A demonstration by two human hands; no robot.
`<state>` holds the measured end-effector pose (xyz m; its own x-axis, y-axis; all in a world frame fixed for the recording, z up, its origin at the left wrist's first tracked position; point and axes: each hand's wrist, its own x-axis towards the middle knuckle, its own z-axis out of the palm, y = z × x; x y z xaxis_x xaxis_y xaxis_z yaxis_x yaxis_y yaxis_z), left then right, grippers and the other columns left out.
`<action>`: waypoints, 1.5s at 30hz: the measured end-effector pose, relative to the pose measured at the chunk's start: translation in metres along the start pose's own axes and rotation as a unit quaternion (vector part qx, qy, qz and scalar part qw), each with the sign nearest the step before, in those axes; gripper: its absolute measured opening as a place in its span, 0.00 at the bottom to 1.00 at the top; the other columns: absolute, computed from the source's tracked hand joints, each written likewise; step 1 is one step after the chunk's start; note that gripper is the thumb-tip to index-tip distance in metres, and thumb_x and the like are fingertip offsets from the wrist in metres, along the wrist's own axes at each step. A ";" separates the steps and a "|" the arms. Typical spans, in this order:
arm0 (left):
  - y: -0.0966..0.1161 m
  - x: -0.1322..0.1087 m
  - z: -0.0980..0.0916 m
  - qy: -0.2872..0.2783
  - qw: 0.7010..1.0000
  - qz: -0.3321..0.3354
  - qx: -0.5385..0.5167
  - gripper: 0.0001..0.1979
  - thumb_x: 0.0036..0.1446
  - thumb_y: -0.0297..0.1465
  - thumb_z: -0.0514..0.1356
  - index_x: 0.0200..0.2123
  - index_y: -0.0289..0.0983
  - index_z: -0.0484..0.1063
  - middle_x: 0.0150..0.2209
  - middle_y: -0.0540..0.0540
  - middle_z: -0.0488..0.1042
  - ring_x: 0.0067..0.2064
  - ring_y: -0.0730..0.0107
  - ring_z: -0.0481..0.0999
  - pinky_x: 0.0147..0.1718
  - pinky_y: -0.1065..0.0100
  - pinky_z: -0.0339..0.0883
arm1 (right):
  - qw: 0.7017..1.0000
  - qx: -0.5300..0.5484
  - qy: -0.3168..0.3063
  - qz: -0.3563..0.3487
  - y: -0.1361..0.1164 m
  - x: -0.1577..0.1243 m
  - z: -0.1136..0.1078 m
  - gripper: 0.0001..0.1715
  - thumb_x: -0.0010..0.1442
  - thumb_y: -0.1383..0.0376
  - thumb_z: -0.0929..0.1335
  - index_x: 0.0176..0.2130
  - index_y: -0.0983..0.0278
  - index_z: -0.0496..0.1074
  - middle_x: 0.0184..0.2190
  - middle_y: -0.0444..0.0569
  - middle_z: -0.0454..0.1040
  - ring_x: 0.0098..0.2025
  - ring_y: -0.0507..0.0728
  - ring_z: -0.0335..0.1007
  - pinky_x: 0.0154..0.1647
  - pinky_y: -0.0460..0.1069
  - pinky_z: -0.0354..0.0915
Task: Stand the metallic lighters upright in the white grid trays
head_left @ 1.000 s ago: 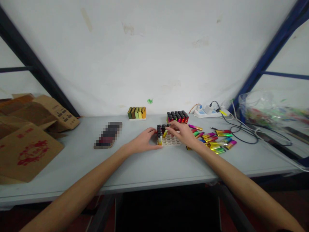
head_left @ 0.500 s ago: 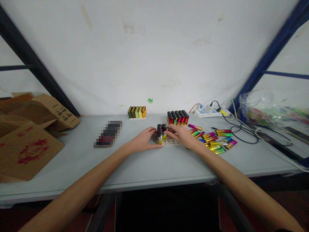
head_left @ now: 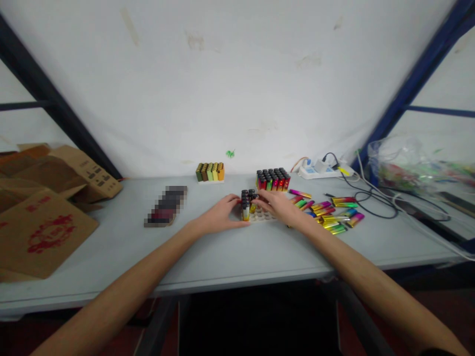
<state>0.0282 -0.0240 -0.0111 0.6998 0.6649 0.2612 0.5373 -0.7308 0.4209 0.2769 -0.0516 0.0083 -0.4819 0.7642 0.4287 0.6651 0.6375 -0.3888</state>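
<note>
A pale tray with rows of holes [head_left: 262, 216] lies on the table in front of me, its left end filled with upright black-topped lighters [head_left: 245, 205]. My left hand [head_left: 221, 216] is closed round that left end, thumb along the front edge and fingers behind. Beside the standing rows, a lighter with a yellow body [head_left: 253, 206] is pinched in the fingertips of my right hand [head_left: 277, 206]. The right hand hides part of the tray. Just right of it, loose shiny multicoloured lighters [head_left: 326, 212] lie in a scattered pile.
Behind the tray stands a full block of black-topped lighters [head_left: 273, 180]; another block, green to orange [head_left: 210, 172], is further left. A blurred-out dark item [head_left: 166, 206] and cardboard boxes [head_left: 48, 222] lie left. A power strip [head_left: 322, 171], cables and plastic bags [head_left: 403, 158] occupy the right.
The yellow lighter by my right fingertips sits slightly differently beside the rows. My left hand stays in place, and the view has shifted a little.
</note>
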 end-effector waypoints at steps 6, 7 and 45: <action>-0.001 0.000 0.000 0.004 1.000 0.009 0.003 0.33 0.54 0.55 0.66 0.54 0.38 0.72 0.54 0.38 0.71 0.56 0.48 0.73 0.61 0.52 0.67 | 0.999 -0.013 -0.033 0.012 -0.002 0.000 0.001 0.20 0.74 0.52 0.62 0.41 0.63 0.73 0.30 0.50 0.75 0.29 0.56 0.69 0.31 0.48 0.54; -0.001 0.000 -0.001 0.004 1.000 0.011 0.003 0.33 0.54 0.55 0.66 0.54 0.38 0.72 0.54 0.38 0.71 0.56 0.49 0.73 0.61 0.52 0.67 | 0.999 -0.025 -0.035 0.019 -0.004 0.000 0.001 0.20 0.73 0.52 0.63 0.40 0.64 0.73 0.30 0.50 0.76 0.29 0.56 0.69 0.31 0.48 0.54; -0.003 0.001 -0.001 0.003 1.000 -0.001 0.003 0.36 0.52 0.57 0.66 0.53 0.36 0.74 0.56 0.37 0.71 0.57 0.48 0.74 0.61 0.51 0.67 | 0.971 -0.050 -0.166 0.163 0.089 -0.028 -0.072 0.15 0.61 0.57 0.71 0.41 0.66 0.77 0.38 0.55 0.80 0.37 0.59 0.74 0.39 0.51 0.67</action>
<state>0.0269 -0.0211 -0.0116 0.6967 0.6665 0.2655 0.5405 -0.7310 0.4166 0.3911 -0.0234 0.0202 -0.3835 0.9236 0.0022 0.8571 0.3567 -0.3717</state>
